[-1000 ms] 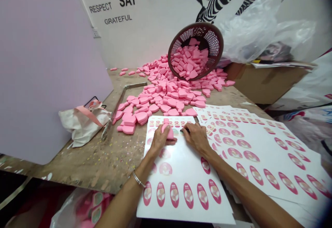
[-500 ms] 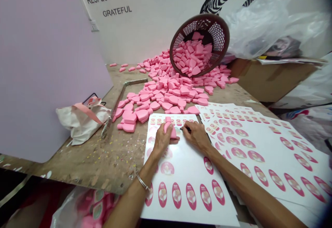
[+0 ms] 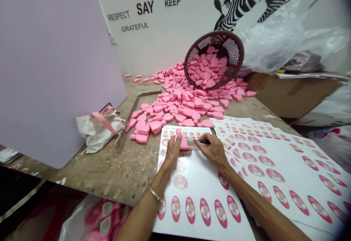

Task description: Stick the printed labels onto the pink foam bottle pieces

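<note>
My left hand [image 3: 172,151] is closed around a pink bottle-shaped piece [image 3: 182,143], its neck pointing away from me. My right hand [image 3: 214,149] pinches a thin black-handled tool [image 3: 204,142] whose kind I cannot make out. At the tool's tip, close beside the bottle piece, is a pale oval sticker [image 3: 190,141]; whether it touches the piece is unclear. Both hands are over a white sticker sheet [image 3: 203,177] printed with pink ovals. Some spots on that sheet are bare white.
More sticker sheets [image 3: 285,149] overlap on the right. Pink pieces are heaped behind, spilling from a tipped brown basket [image 3: 241,56]. A bent metal bar [image 3: 134,109] and a white cloth bag [image 3: 95,129] lie left. Below the table edge, a plastic bag [image 3: 76,215] holds stickered pink pieces.
The right hand has turned, so the black tool and the pale sticker at its tip now show more. The left hand still grips the pink piece. The whole view has shifted slightly.
</note>
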